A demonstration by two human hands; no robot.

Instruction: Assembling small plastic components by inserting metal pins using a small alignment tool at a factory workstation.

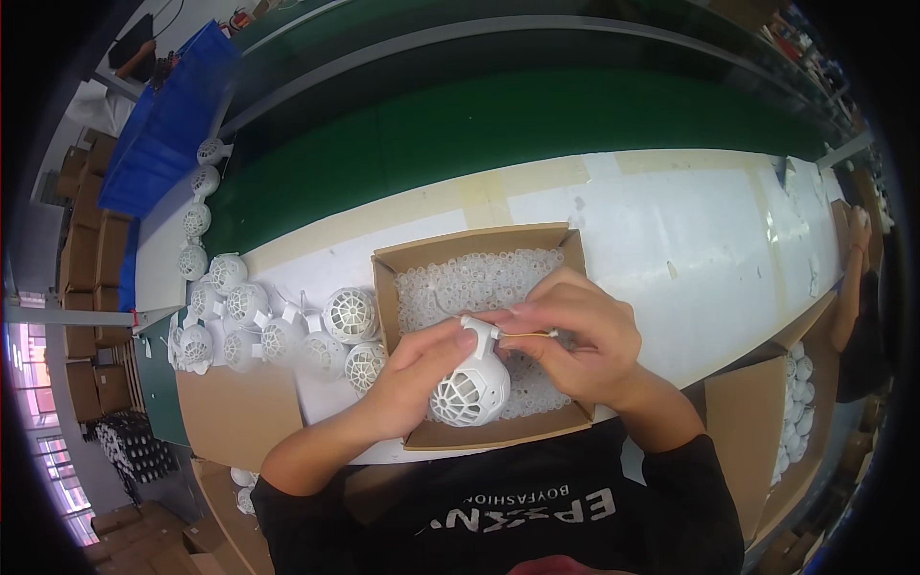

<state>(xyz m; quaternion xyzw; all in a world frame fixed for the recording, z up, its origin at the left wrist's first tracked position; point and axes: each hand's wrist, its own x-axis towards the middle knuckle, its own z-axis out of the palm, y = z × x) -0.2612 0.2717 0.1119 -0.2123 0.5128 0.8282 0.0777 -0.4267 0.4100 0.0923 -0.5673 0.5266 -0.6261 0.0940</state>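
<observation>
Over one box (422, 254) — two hands (498, 355), one grille (468, 393)

Your left hand (407, 379) holds a white plastic grille ball (470, 393), smooth, slight sheen. Your right hand (575, 340) pinches a thin yellowish stick (527, 333), material unclear. The box (479, 244) is raw brown cardboard, matt, filled with small translucent plastic rings (479, 278). Desk (671, 240) is white, matt, scuffed. Belt (527, 125) beyond it looks green, matt.
</observation>
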